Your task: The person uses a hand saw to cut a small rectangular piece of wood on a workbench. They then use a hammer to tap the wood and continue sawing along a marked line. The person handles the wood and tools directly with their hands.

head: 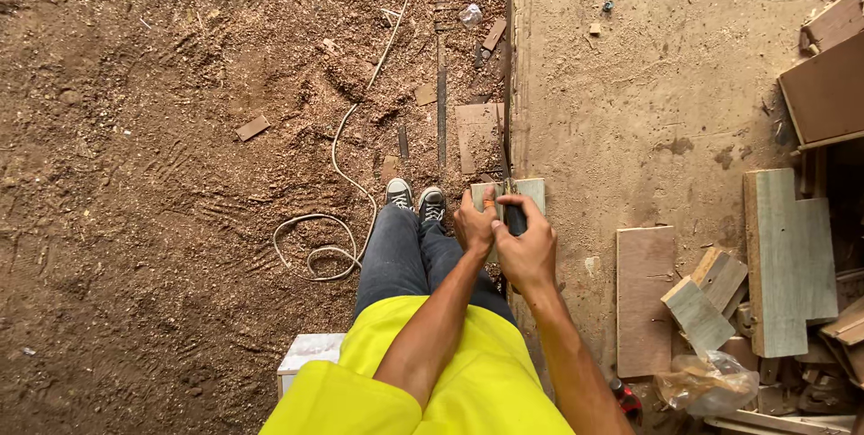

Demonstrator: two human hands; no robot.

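The left hand (pixel 474 226) is pinching a small pale wood block (pixel 531 190), while the right hand (pixel 526 251) is wrapping a dark-handled tool (pixel 515 216). The block, just at twelve o'clock of the knuckles, is looking light, stiff and rough-sawn, best gripped across its long edges.

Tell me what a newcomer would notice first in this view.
First, the bright yellow shirt at bottom centre, with the left hand and right hand meeting on a dark-handled tool against a small pale board at the workbench edge. Then the sawdust-covered floor on the left, crossed by a looping white cord.
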